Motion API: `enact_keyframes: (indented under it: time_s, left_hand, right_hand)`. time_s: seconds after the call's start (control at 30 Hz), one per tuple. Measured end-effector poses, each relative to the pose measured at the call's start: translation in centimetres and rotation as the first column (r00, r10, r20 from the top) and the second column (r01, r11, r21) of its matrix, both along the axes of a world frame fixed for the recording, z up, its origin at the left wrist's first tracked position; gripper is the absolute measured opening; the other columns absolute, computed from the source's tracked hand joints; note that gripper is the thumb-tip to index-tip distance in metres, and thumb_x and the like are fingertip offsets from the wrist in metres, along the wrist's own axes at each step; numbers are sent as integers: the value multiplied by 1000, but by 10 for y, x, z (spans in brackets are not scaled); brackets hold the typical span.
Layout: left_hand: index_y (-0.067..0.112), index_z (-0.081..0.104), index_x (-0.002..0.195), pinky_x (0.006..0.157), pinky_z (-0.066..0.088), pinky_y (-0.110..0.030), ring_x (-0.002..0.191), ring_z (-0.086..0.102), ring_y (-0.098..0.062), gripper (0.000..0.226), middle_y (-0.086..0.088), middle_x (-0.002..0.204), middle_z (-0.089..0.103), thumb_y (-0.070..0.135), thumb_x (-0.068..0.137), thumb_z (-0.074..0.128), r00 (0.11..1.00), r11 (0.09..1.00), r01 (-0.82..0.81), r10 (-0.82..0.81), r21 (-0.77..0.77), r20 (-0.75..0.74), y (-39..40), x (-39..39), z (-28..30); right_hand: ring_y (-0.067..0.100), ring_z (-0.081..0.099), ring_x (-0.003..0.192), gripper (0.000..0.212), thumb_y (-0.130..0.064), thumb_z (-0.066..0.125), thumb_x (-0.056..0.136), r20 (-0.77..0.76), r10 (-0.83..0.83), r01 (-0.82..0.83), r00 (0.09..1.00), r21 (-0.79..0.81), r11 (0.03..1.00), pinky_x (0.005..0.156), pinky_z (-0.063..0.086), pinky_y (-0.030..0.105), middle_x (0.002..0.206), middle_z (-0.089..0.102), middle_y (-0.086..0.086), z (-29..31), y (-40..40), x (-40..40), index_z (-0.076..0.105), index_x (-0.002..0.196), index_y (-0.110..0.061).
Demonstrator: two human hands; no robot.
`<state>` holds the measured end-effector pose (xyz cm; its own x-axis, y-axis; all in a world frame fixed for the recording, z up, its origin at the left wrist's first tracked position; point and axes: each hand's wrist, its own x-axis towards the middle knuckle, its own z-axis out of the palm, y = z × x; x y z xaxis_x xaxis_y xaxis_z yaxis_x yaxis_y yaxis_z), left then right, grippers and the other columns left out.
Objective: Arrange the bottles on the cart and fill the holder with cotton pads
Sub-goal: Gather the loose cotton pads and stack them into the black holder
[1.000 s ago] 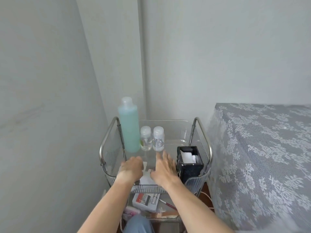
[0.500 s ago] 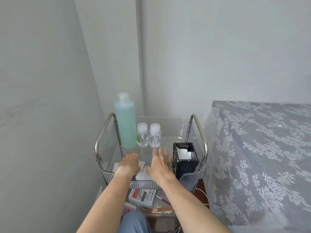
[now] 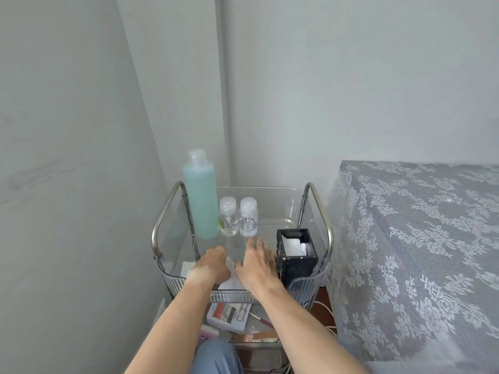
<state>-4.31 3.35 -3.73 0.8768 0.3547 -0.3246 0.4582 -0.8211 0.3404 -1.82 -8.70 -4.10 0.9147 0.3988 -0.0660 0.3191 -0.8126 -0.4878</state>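
A tall turquoise bottle (image 3: 201, 195) stands at the back left of the cart's clear top tray (image 3: 270, 197). Two small clear bottles (image 3: 228, 217) (image 3: 248, 217) stand side by side to its right. A black holder (image 3: 296, 255) with white pads inside sits at the tray's right. Loose white cotton pads (image 3: 229, 282) lie at the tray's front. My left hand (image 3: 210, 265) and my right hand (image 3: 258, 261) rest palm-down on these pads, fingers curled over them. Another pad (image 3: 186, 267) lies further left.
The cart has metal handle rails (image 3: 164, 220) on both sides and stands in a wall corner. A lower shelf holds a red and white box (image 3: 228, 314) and small items. A table under a grey lace cloth (image 3: 418, 238) stands close on the right.
The view has shifted a little. Both hands stay over the pads at the tray's front, drawn slightly closer together.
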Motion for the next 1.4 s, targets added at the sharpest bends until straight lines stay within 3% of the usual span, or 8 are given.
enact_keyframes:
  time_s: [0.17, 0.27, 0.4, 0.57, 0.83, 0.97, 1.3, 1.4]
  left_hand:
    - [13, 62, 92, 78, 60, -39, 84, 67, -24, 12, -8, 99, 61, 23, 85, 65, 990, 994, 14, 1, -107, 140, -1, 5, 8]
    - [15, 56, 64, 73, 51, -34, 80, 60, -28, 25, -8, 79, 58, 19, 88, 62, 983, 991, 51, -28, -123, 183, 1, 9, 17]
    - [7, 60, 80, 89, 49, -42, 100, 60, -38, 16, -24, 94, 61, 15, 93, 57, 983, 990, 53, -28, -134, 183, 8, 8, 30]
    - [8, 71, 104, 88, 48, -32, 104, 64, -26, 17, -13, 108, 70, 15, 96, 57, 969, 990, 49, -15, -134, 245, 19, 0, 45]
    - [10, 65, 94, 62, 46, -24, 69, 62, -16, 4, -5, 80, 68, 11, 91, 63, 925, 947, 3, 119, -320, 362, 31, -13, 63]
    - [12, 58, 82, 52, 46, -23, 57, 68, -14, 10, -8, 68, 73, 8, 90, 61, 903, 883, 49, 162, -467, 399, 24, -15, 73]
    - [16, 65, 67, 58, 49, -25, 56, 62, -14, 20, -1, 57, 65, 11, 85, 71, 840, 802, 238, 113, -548, 531, -30, 10, 90]
    - [16, 65, 65, 58, 48, -30, 59, 57, -19, 21, -3, 56, 62, 11, 85, 69, 850, 791, 245, 103, -560, 517, -51, 20, 89]
  right_hand:
    - [35, 25, 144, 65, -18, 50, 96, 44, 10, -11, 999, 17, 1000, 119, 17, 48, 154, 31, 21, 1, -1, -1, 20, 152, -4]
    - [33, 40, 130, 58, -7, 50, 93, 106, 25, -28, 994, 21, 999, 112, 29, 44, 137, 47, 17, 1, -1, -2, 29, 147, -5]
    - [31, 52, 114, 40, -4, 49, 94, 207, 66, -85, 976, 85, 993, 98, 42, 41, 121, 58, 15, 4, -4, -3, 45, 134, -3]
    - [19, 62, 78, 11, -21, 50, 99, 156, 88, -126, 984, 257, 958, 67, 54, 37, 91, 64, 3, 8, -8, -3, 58, 103, -13]
    - [6, 49, 60, 7, -20, 53, 96, -3, 69, -58, 998, 508, 860, 49, 35, 15, 76, 57, -7, 34, -1, -1, 58, 92, -20]
    - [16, 44, 61, 18, -10, 55, 88, 112, 46, -95, 993, 484, 870, 56, 33, 30, 62, 49, -3, 76, -2, 11, 57, 69, -10]
    - [21, 65, 78, 18, -3, 66, 70, 74, -99, 71, 992, 317, 946, 60, 51, 22, 71, 63, -4, 135, -74, 37, 63, 69, -21]
    - [33, 72, 69, 13, 6, 58, 70, 35, -127, 112, 991, 286, 952, 65, 61, 45, 68, 69, 17, 134, -90, 35, 65, 77, -2]
